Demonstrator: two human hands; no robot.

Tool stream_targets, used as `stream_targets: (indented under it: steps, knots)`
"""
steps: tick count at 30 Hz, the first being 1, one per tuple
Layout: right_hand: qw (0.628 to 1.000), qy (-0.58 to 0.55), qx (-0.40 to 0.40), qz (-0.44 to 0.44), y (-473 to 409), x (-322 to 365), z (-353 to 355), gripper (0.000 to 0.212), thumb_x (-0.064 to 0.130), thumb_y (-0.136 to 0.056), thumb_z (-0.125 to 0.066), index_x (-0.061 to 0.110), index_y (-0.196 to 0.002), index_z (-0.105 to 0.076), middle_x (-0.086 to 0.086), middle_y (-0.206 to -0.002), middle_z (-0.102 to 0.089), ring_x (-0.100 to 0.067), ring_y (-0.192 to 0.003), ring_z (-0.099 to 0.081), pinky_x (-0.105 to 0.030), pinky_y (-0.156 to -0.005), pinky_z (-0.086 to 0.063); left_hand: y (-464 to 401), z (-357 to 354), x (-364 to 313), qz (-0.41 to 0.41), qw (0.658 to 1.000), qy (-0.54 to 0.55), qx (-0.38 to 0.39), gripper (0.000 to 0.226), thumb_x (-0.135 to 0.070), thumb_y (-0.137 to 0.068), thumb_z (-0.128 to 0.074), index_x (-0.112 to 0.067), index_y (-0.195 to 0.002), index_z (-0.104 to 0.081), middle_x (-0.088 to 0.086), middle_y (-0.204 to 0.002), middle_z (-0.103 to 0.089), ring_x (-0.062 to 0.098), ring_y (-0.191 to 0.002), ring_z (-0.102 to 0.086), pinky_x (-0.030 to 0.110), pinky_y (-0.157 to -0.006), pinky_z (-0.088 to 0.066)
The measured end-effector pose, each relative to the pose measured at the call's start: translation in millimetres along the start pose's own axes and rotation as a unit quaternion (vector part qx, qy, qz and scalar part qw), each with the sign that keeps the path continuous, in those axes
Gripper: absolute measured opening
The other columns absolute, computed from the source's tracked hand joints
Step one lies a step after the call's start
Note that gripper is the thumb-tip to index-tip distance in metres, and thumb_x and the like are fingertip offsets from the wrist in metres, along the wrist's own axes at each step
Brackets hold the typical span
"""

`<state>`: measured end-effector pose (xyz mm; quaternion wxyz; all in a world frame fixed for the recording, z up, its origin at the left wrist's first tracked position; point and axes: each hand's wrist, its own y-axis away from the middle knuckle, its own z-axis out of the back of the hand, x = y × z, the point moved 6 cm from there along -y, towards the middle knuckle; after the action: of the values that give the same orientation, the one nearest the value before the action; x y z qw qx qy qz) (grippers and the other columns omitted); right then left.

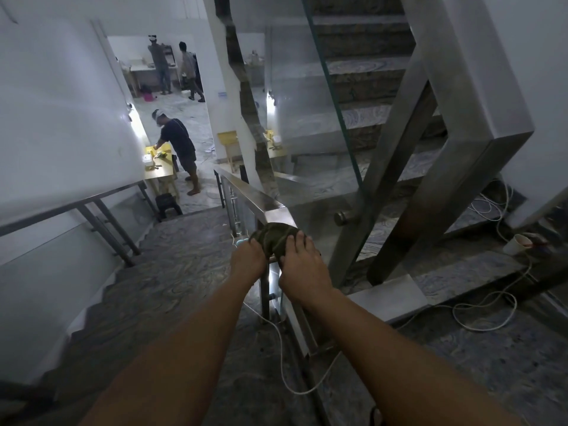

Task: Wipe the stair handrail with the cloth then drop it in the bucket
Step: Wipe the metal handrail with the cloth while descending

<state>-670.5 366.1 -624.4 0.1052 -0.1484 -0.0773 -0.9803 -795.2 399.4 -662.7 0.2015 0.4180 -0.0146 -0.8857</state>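
Hands: your left hand (248, 260) and right hand (302, 270) pinch the cloth (274, 238) bunched on the handrail (252, 195). Loosen up and it probably slips down the stairs; no bucket visible.

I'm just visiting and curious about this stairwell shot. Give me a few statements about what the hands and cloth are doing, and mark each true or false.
1. Both hands, the left hand and the right hand, are on the cloth. True.
2. The cloth is bright white. False: it is dark, greenish.
3. The cloth sits on top of the metal handrail. True.
4. The cloth already lies in a bucket. False: it is on the handrail, and no bucket can be clearly made out.
5. A white cup stands on the floor to the right. True.
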Motion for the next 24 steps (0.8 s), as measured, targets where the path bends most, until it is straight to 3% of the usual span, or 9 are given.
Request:
stream_targets:
  steps: [2,5,8,11,14,18,21,24]
  knots:
    - [0.999,0.009,0.03,0.012,-14,0,1,0.07,0.023,-0.096,-0.042,0.003,-0.152,-0.005,-0.021,-0.161,-0.002,-0.035,-0.148,0.0,-0.048,-0.12,-0.007,9,-3,8,0.02,1.0,0.014,-0.004,0.046,-0.022,-0.102,-0.024,0.001,-0.083,-0.06,0.019,-0.081,-0.058,0.031,-0.079,-0.057,0.037,-0.071,-0.043]
    - [0.998,0.011,0.054,0.03,-34,1,4,0.073,0.025,-0.095,-0.044,0.005,-0.152,-0.002,-0.018,-0.161,0.002,-0.033,-0.149,0.004,-0.051,-0.12,-0.002,17,-3,15,0.058,0.995,0.074,-0.019,0.053,-0.034,-0.102,-0.024,-0.007,-0.069,-0.057,0.012,-0.07,-0.058,0.027,-0.07,-0.057,0.034,-0.063,-0.042]
    - [0.996,-0.009,0.076,0.043,-52,4,9,0.076,0.021,-0.092,-0.048,0.008,-0.152,-0.003,-0.014,-0.162,0.003,-0.031,-0.149,0.007,-0.053,-0.12,-0.001,21,0,16,0.085,0.991,0.104,-0.028,0.056,-0.044,-0.1,-0.024,-0.01,-0.07,-0.056,0.01,-0.068,-0.058,0.027,-0.07,-0.06,0.04,-0.07,-0.051]
    - [0.993,-0.063,0.081,0.061,-66,6,18,0.069,0.014,-0.09,-0.048,0.01,-0.15,-0.015,-0.013,-0.162,-0.003,-0.03,-0.149,0.002,-0.053,-0.12,-0.003,24,7,14,0.096,0.989,0.111,-0.019,0.057,-0.049,-0.098,-0.027,-0.006,-0.079,-0.059,0.014,-0.075,-0.063,0.031,-0.075,-0.066,0.045,-0.077,-0.058]
    - [0.987,-0.11,0.088,0.078,-71,8,25,0.064,0.009,-0.088,-0.049,0.016,-0.146,-0.025,-0.011,-0.16,-0.013,-0.038,-0.146,-0.011,-0.055,-0.118,-0.011,26,16,16,0.119,0.985,0.125,-0.019,0.053,-0.05,-0.096,-0.034,-0.005,-0.083,-0.059,0.013,-0.073,-0.061,0.031,-0.069,-0.067,0.046,-0.073,-0.06]
    - [0.984,-0.087,0.08,0.131,-67,16,27,0.049,0.009,-0.091,-0.044,0.019,-0.139,-0.039,-0.009,-0.156,-0.024,-0.033,-0.145,-0.017,-0.051,-0.117,-0.008,41,26,27,0.133,0.984,0.114,-0.017,0.044,-0.043,-0.099,-0.038,-0.012,-0.072,-0.052,0.011,-0.07,-0.059,0.027,-0.063,-0.062,0.043,-0.072,-0.059]
    - [0.979,-0.037,0.081,0.182,-55,22,20,0.036,0.01,-0.09,-0.044,0.016,-0.123,-0.055,-0.006,-0.154,-0.031,-0.027,-0.144,-0.02,-0.051,-0.119,-0.011,54,25,42,0.137,0.984,0.113,0.008,0.041,-0.042,-0.098,-0.039,-0.01,-0.081,-0.057,0.015,-0.078,-0.063,0.032,-0.072,-0.066,0.045,-0.074,-0.059]
    - [0.98,-0.024,0.057,0.191,-37,25,16,0.025,0.009,-0.088,-0.048,0.01,-0.108,-0.063,-0.01,-0.137,-0.048,-0.031,-0.134,-0.031,-0.035,-0.107,-0.02,69,27,52,0.154,0.983,0.092,0.029,0.045,-0.041,-0.098,-0.04,-0.002,-0.097,-0.062,0.013,-0.076,-0.062,0.026,-0.061,-0.063,0.031,-0.049,-0.053]
